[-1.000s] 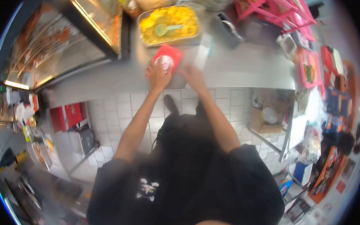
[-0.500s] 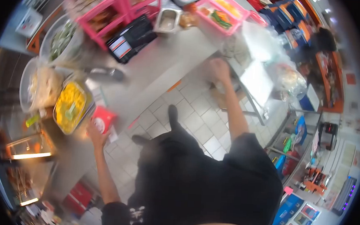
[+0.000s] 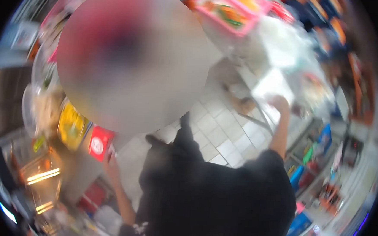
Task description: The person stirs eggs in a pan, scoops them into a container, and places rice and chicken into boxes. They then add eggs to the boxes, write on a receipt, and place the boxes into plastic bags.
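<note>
At the lower left, my left hand [image 3: 111, 155] is closed on the edge of a red packet [image 3: 99, 143] with a round white logo. The packet is beside a clear tub of yellow food [image 3: 71, 126]. On the other side, my right hand [image 3: 280, 103] is over the near edge of a bright white square sheet [image 3: 271, 83]. Motion smears its fingers, so whether it grips the sheet does not show. A large round blur hides the middle of the counter.
Beyond the white sheet lies a heap of clear plastic bags [image 3: 314, 89]. A pink tray [image 3: 230, 10] of cut vegetables stands at the back. A tub of pale food [image 3: 42, 111] is at the left, and a tiled floor [image 3: 216, 128] lies below.
My right hand has moved right and nearer me, from the counter's corner to the white sheet. My left hand still has the red packet, now slightly lower in view. A round blur covers the counter.
</note>
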`<move>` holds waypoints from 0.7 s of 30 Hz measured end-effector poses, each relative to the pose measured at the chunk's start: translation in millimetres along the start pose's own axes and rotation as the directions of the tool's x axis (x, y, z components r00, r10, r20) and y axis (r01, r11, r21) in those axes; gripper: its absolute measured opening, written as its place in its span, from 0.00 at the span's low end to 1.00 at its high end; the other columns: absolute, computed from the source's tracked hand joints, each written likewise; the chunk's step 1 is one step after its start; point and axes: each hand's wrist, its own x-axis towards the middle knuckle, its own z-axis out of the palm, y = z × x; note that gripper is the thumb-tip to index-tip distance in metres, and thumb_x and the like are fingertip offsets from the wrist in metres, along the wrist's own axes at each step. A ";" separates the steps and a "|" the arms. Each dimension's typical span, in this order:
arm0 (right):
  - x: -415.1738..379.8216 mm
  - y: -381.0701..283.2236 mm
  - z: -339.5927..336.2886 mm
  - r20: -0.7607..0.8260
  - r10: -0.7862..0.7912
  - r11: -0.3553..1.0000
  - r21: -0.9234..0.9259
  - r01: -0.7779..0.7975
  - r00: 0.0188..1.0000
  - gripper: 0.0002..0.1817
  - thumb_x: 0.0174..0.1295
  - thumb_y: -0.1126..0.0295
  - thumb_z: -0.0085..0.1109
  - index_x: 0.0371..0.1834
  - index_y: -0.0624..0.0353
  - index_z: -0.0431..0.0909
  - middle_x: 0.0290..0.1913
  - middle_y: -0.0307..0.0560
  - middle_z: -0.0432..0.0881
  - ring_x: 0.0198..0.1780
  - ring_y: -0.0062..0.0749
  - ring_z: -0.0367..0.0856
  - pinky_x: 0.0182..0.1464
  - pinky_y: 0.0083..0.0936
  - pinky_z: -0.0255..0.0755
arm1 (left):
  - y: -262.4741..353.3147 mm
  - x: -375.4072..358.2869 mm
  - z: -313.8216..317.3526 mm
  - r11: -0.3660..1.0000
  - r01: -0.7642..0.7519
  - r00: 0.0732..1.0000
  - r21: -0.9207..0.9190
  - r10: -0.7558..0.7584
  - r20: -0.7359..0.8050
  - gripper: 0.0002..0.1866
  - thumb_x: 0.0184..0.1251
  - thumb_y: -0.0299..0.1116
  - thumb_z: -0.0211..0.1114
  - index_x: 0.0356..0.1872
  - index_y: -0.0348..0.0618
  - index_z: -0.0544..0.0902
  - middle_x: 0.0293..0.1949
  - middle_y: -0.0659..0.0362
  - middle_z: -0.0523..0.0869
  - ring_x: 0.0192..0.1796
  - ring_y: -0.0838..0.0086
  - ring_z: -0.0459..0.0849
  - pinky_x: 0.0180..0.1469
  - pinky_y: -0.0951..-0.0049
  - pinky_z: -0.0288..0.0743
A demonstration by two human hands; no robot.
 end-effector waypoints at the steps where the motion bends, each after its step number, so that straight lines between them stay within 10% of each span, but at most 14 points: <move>1: -6.3 -37.1 -35.6 0.067 0.181 0.963 0.189 -0.190 0.981 0.21 0.48 0.50 0.68 0.25 0.59 0.79 0.28 0.54 0.82 0.32 0.52 0.80 0.37 0.44 0.74 | 11.3 13.1 13.0 0.999 -0.053 0.998 -0.007 0.053 0.014 0.13 0.68 0.31 0.65 0.50 0.36 0.83 0.46 0.51 0.87 0.51 0.65 0.84 0.57 0.66 0.75; 7: -20.2 -59.9 -70.0 -0.220 0.269 0.950 0.222 -0.220 0.938 0.08 0.59 0.67 0.58 0.35 0.59 0.83 0.36 0.54 0.85 0.41 0.51 0.82 0.46 0.42 0.74 | 115.7 140.3 130.0 0.940 -0.312 0.935 -0.139 0.330 0.132 0.23 0.67 0.41 0.66 0.59 0.41 0.78 0.45 0.50 0.86 0.49 0.58 0.84 0.53 0.64 0.75; 10: -25.6 -49.0 -97.9 -0.324 0.385 0.918 0.234 -0.321 0.864 0.12 0.64 0.68 0.50 0.42 0.63 0.80 0.43 0.60 0.83 0.49 0.56 0.81 0.52 0.44 0.73 | 131.0 196.4 179.7 0.974 -0.227 0.967 0.011 0.224 0.126 0.50 0.63 0.53 0.67 0.78 0.52 0.45 0.48 0.43 0.82 0.50 0.50 0.82 0.55 0.59 0.75; 13: -27.8 -5.7 -121.3 -0.831 0.307 0.935 0.171 -0.312 0.465 0.16 0.72 0.66 0.42 0.45 0.70 0.73 0.45 0.65 0.79 0.49 0.62 0.76 0.52 0.47 0.70 | 154.0 216.6 181.8 0.984 0.006 0.989 0.179 -0.032 0.145 0.56 0.62 0.63 0.63 0.79 0.57 0.35 0.53 0.37 0.79 0.53 0.44 0.82 0.56 0.55 0.75; 16: -53.5 -95.4 -261.0 -0.709 0.685 0.680 0.541 -0.495 0.166 0.18 0.77 0.64 0.39 0.49 0.71 0.71 0.42 0.60 0.80 0.41 0.53 0.80 0.44 0.44 0.75 | 157.7 223.5 181.5 0.975 0.083 0.976 0.205 -0.121 0.183 0.57 0.61 0.68 0.59 0.79 0.57 0.33 0.56 0.33 0.76 0.55 0.41 0.80 0.57 0.51 0.75; 21: -64.1 -231.6 -368.0 -0.484 0.798 0.543 0.836 -0.081 0.358 0.20 0.73 0.57 0.51 0.52 0.66 0.73 0.36 0.50 0.79 0.29 0.31 0.78 0.27 0.26 0.72 | 159.2 228.7 180.7 0.979 0.100 0.978 0.178 -0.130 0.164 0.57 0.61 0.67 0.60 0.79 0.55 0.34 0.56 0.33 0.76 0.56 0.41 0.80 0.57 0.51 0.75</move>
